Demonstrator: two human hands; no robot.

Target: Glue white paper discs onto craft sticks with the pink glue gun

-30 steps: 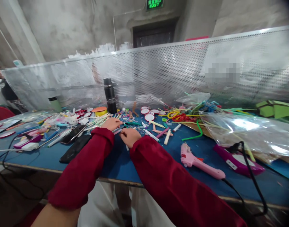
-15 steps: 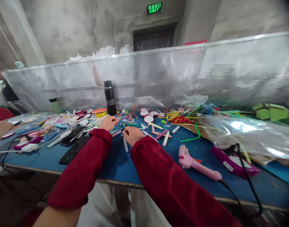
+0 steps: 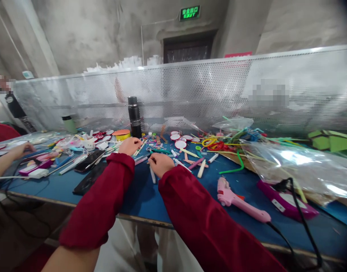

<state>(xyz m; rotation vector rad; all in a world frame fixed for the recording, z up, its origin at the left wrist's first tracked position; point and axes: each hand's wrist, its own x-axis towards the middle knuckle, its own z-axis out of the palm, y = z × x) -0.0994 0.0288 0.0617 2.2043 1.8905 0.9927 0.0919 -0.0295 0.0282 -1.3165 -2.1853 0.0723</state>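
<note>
Both of my hands are over the blue table, in dark red sleeves. My left hand [image 3: 130, 146] has its fingers drawn together beside a scatter of small colourful bits [image 3: 155, 140]; anything in them is too small to make out. My right hand [image 3: 161, 164] is pinched closed, a little nearer to me, and what it may hold is hidden. A pale marker [image 3: 153, 175] lies just under the right hand, and a pink marker [image 3: 141, 160] lies between the hands. More markers lie to the right, among them a cream one [image 3: 201, 169].
A pink glue gun [image 3: 241, 202] and a purple power strip [image 3: 287, 200] with cables lie right. Behind stand a black bottle [image 3: 134, 118] and a perforated metal screen [image 3: 190, 87]. Left are a phone [image 3: 89, 161] and another person's hand [image 3: 22, 150]. Plastic bags [image 3: 301, 162] cover the right side.
The view has shifted slightly, so things sit a bit further right. My hands keep nearly the same pose. The other person's hand at left has reached further in over the table.
</note>
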